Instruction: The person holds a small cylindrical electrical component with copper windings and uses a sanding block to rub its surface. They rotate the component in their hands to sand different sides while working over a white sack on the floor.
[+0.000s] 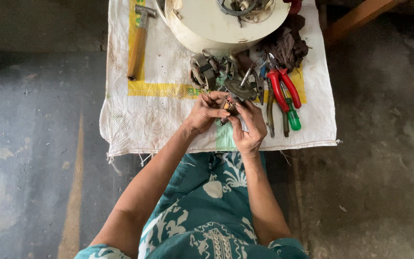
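A small metal part [228,106], brownish and partly hidden, sits pinched between both hands just above the near edge of a woven white sack [159,115] spread over the floor. The left hand [206,111] closes on it from the left, fingers curled and thumb pressed in; the right hand [249,125] comes up from the near side, its fingertips folded over the piece. Both hands touch it, so neither is nearer, and its long axis cannot be made out behind the fingers; it appears to lie roughly between the two thumbs.

Just beyond the hands, a heap of dark metal parts [216,74] lies against a round cream-coloured appliance housing [216,29], opened at the top. To the right, red-handled pliers [283,86] rest beside a green-handled screwdriver [292,117] and other slim tools [269,112], with a dark rag [288,45] farther off. A wooden-handled hammer [138,43] lies well apart on the far left of the sack, along its yellow stripe. The person, in a teal patterned garment [207,211], sits over a bare grey concrete floor [39,144].
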`<action>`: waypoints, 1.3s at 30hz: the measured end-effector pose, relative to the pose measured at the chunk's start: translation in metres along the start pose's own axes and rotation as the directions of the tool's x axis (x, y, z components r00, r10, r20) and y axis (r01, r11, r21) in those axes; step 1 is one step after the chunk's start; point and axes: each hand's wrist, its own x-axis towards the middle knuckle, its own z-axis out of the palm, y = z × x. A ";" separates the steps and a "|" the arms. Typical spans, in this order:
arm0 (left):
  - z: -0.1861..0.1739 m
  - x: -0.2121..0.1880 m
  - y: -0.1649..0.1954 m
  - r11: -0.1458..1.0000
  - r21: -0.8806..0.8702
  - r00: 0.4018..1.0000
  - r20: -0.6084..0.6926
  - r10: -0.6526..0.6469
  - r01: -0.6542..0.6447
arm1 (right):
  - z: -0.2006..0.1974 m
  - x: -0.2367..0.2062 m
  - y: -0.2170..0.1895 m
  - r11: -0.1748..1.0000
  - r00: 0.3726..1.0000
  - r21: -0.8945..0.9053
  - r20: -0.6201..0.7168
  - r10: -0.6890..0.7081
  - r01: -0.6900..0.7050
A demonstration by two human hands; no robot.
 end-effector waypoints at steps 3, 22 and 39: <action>-0.002 -0.002 0.001 1.000 -0.004 1.000 0.007 -0.003 0.003 | 0.003 -0.003 0.002 1.000 1.000 -0.028 0.006 -0.004 0.004; -0.006 -0.005 0.001 1.000 -0.002 1.000 -0.012 -0.021 0.021 | 0.004 -0.009 0.001 0.997 0.997 -0.056 0.057 0.048 -0.045; -0.008 -0.007 -0.001 0.999 -0.038 1.000 0.002 0.000 0.000 | 0.009 -0.004 -0.005 0.999 0.999 -0.018 0.010 0.036 -0.036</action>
